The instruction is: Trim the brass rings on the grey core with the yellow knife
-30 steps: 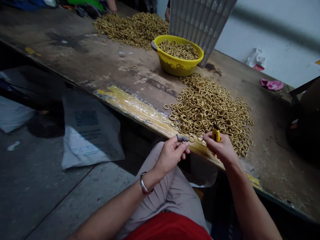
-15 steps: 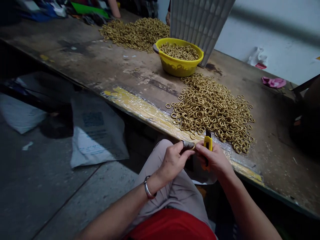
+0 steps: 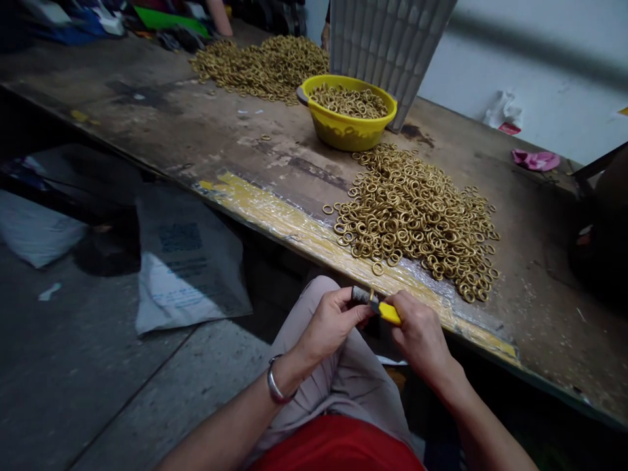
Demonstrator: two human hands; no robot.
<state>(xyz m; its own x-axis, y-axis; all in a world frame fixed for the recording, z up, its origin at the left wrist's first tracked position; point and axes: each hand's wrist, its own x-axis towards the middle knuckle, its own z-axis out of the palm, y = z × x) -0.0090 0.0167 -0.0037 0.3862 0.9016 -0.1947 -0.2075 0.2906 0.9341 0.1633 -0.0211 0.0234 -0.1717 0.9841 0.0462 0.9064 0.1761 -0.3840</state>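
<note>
My left hand is closed around a short dark grey stick, with a small brass ring at its tip. My right hand grips a yellow utility knife, its blade end touching the ring and stick. Both hands hover over my lap, just in front of the table's taped edge. A big heap of brass rings lies on the table right beyond them.
A yellow basin full of rings stands behind the heap, with a grey ribbed crate behind it and a second ring pile at the far left. Pink cloth lies at the right. Another person's arm shows at the far end. Sacks lie on the floor.
My right hand came back from the ring heap toward my lap and turned the knife from upright to lying sideways against the stick. My left hand dropped slightly.
</note>
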